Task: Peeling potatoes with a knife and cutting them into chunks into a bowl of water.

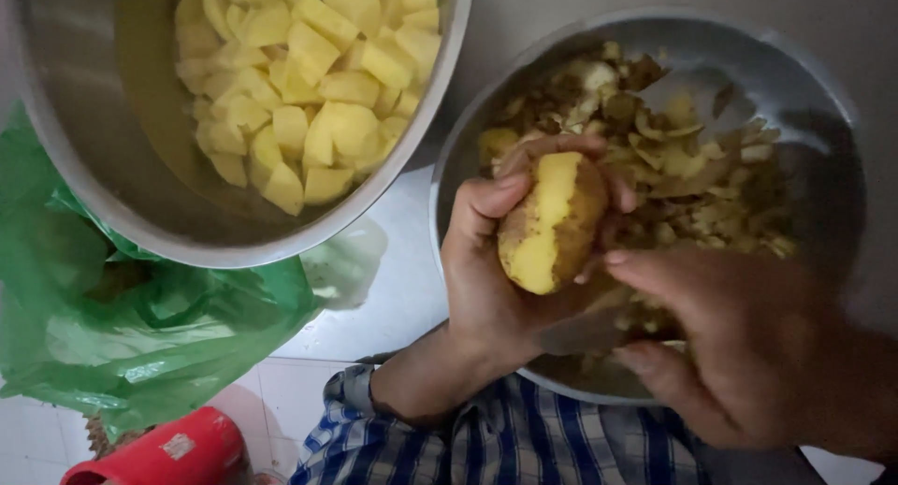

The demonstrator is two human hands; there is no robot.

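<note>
My left hand [491,270] grips a partly peeled potato [550,225], yellow flesh showing in a strip along it, brown skin on the rest. It is held over a steel bowl [823,101] that holds potato peelings [683,158]. My right hand [739,340] is just right of the potato, fingers curled around what looks like a blade or peeler [585,331] below the potato; the tool is blurred and mostly hidden.
A larger steel bowl [84,158] at upper left holds several cut yellow potato pieces [309,83]. A crumpled green plastic bag [140,326] lies under it on white tiles. A red container [164,452] sits at the bottom left. A blue checked sleeve [505,438] shows below.
</note>
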